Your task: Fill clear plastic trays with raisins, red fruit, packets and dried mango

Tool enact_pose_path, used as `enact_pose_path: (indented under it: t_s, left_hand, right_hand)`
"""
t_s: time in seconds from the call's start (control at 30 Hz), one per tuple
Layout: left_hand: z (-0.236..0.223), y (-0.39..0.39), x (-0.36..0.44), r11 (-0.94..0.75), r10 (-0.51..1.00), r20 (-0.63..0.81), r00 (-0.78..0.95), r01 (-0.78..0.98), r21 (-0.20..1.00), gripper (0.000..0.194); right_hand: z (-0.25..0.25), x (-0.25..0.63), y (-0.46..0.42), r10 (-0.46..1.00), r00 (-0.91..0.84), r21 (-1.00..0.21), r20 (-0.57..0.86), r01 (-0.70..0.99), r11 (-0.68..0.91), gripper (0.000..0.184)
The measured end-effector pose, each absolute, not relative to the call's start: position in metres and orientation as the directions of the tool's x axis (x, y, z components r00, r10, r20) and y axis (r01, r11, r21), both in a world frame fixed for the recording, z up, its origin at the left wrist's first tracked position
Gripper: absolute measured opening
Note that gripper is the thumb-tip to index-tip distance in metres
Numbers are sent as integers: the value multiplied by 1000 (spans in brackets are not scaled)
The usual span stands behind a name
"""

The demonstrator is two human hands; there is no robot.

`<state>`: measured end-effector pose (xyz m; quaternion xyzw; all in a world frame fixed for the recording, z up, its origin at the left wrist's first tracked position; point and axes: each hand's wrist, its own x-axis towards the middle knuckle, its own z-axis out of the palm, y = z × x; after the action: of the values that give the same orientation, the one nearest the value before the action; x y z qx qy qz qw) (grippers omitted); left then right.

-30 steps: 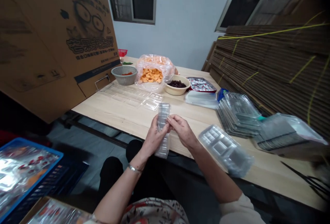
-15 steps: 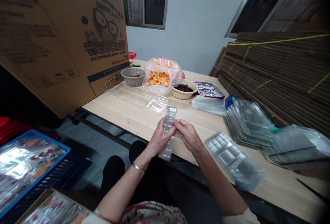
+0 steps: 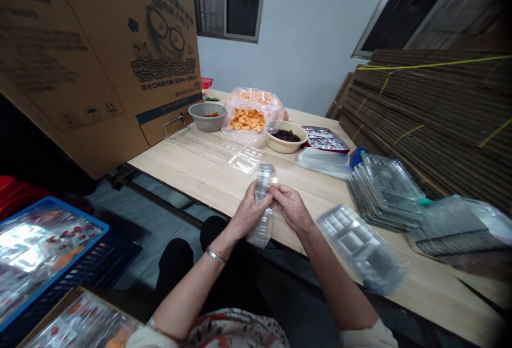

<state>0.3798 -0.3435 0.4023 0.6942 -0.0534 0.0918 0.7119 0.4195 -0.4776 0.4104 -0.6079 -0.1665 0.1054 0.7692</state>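
A narrow stack of clear plastic trays [image 3: 262, 230] stands on edge over the front of the table, tilted slightly. My left hand [image 3: 248, 213] is wrapped around its middle, thumb across the near face. The fingertips of my right hand [image 3: 290, 204] pinch the stack's right edge, close beside my left thumb; how many trays they grip is hidden. To the right lies another clear compartment tray stack [image 3: 354, 244]. Beyond my hands, several clear trays [image 3: 246, 159] lie in a row on the table [image 3: 180, 169].
At the back stand a grey basket [image 3: 207, 117], a bag of orange pieces [image 3: 248, 118] and a cream bowl of dark bits [image 3: 283, 145]. More tray stacks [image 3: 384, 188] and bundled flat cardboard [image 3: 432, 118] are right. A large carton [image 3: 100, 70] and blue crate [image 3: 104, 226] are left.
The tray stack has turned a little in my hands, and its edges look more fanned at the right. My right fingers have shifted slightly up and left. The view has moved a little.
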Motion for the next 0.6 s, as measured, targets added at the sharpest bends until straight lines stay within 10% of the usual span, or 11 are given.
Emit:
enact_pose_path:
  t_s: [0.6]
  left_hand:
    - [424, -308, 378, 174, 157, 30, 987, -58, 983, 56]
  right_hand:
    - [431, 430, -498, 105, 974, -941, 199, 160, 299, 27]
